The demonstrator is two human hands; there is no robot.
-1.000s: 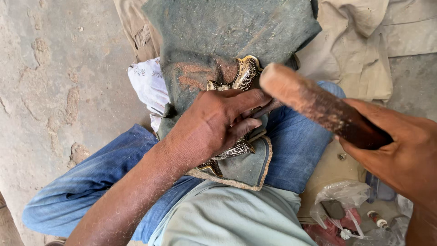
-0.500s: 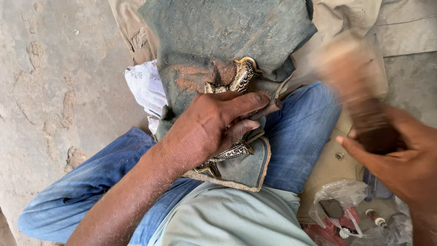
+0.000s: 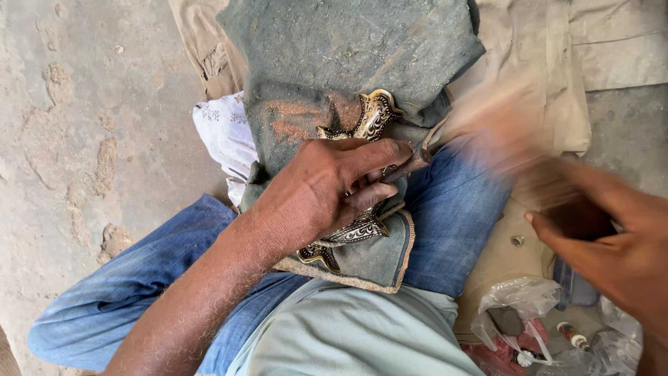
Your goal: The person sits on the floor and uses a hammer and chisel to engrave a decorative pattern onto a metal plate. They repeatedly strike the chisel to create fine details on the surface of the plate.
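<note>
Across my lap, over the blue jeans [image 3: 452,216], lies a dusty green cloth pad [image 3: 334,63] with an ornate metal piece [image 3: 376,115], silver and gold, resting on it. My left hand [image 3: 316,191] presses down on that piece, fingers closed around a thin rod-like tool [image 3: 410,163] set against it. My right hand [image 3: 612,244] is well apart, off to the side, wrapped round a wooden mallet [image 3: 515,146], heavily blurred. A clear plastic bag [image 3: 515,306] of small items lies near my right knee.
</note>
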